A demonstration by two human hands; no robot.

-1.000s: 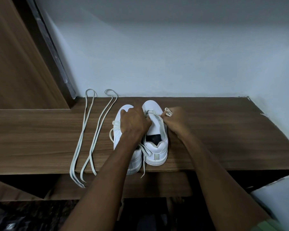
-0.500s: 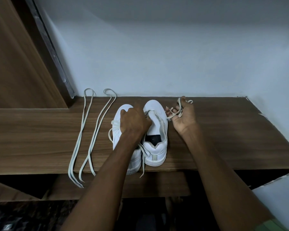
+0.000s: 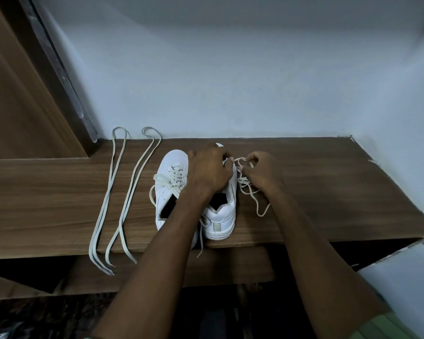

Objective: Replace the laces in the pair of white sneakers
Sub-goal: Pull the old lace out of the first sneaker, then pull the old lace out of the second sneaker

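Observation:
Two white sneakers stand side by side on a wooden shelf (image 3: 328, 192), toes toward the wall. The left sneaker (image 3: 168, 189) is still laced, its bow loose. My left hand (image 3: 209, 171) grips the front of the right sneaker (image 3: 222, 216) and covers its eyelets. My right hand (image 3: 260, 171) pinches the old lace (image 3: 249, 189) just right of that shoe; the loosened lace trails in loops over the shelf. Another lace end hangs over the shelf's front edge between the heels.
Two spare cream laces (image 3: 119, 196) lie folded lengthwise on the shelf left of the shoes, ends hanging past the front edge. A wooden panel (image 3: 22, 106) rises at the left, a pale wall (image 3: 230, 81) behind. A lower shelf shows below.
My left hand has slid forward from the tongue area to the toe end of the right sneaker. More lace has come out and now lies looped on the shelf by my right hand.

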